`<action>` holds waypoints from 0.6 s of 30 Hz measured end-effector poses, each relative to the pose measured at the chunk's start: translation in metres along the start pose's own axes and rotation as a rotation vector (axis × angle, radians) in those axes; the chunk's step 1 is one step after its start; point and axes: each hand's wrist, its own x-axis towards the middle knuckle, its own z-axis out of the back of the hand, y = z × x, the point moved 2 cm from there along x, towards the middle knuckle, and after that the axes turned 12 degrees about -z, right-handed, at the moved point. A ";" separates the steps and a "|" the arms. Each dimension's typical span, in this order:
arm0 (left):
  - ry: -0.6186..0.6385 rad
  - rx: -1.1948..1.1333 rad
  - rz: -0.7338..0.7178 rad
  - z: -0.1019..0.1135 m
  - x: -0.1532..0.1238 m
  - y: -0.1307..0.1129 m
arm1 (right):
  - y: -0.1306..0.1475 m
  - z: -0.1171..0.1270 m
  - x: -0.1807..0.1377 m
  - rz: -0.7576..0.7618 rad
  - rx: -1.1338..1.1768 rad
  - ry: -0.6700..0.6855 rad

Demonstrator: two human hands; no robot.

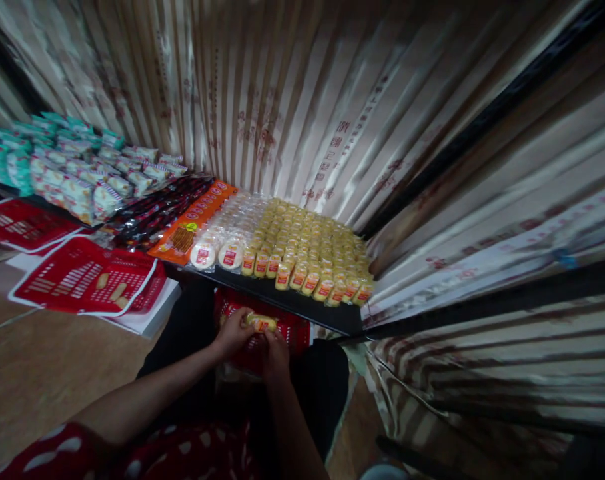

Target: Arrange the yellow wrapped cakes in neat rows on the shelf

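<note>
Between my two hands is a small yellow wrapped snack cake with an orange-red label. My left hand pinches its left end, and the fingers of my right hand close on its lower right side. Beneath both hands a red plastic basket rests at my lap, partly hidden by them. Just beyond it, rows of similar yellow wrapped cakes stand on a black shelf.
Left of the yellow cakes lie round white packs, an orange snack bag, dark packets and white-and-green bags. A red basket holding several pieces sits at left. Printed curtain hangs behind; a dark bar slants at right.
</note>
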 end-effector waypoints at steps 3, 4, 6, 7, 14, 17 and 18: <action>0.059 0.012 -0.080 0.017 0.008 -0.008 | 0.010 0.005 -0.001 0.086 -0.069 -0.067; 0.101 0.025 -0.121 0.022 0.012 -0.011 | 0.014 0.005 -0.002 0.146 -0.137 -0.072; 0.187 0.065 -0.216 0.033 0.018 -0.020 | 0.022 0.003 -0.005 0.271 -0.316 -0.046; 0.211 0.082 -0.262 0.037 0.022 -0.025 | 0.025 0.000 -0.007 0.317 -0.398 -0.020; 0.097 0.059 -0.280 0.052 0.046 -0.057 | 0.049 -0.030 -0.012 0.383 -0.532 0.094; 0.015 0.054 -0.245 0.052 0.053 -0.063 | 0.063 -0.042 -0.006 0.432 -0.533 0.063; -0.011 0.050 -0.227 0.052 0.055 -0.064 | 0.067 -0.045 -0.003 0.453 -0.544 0.048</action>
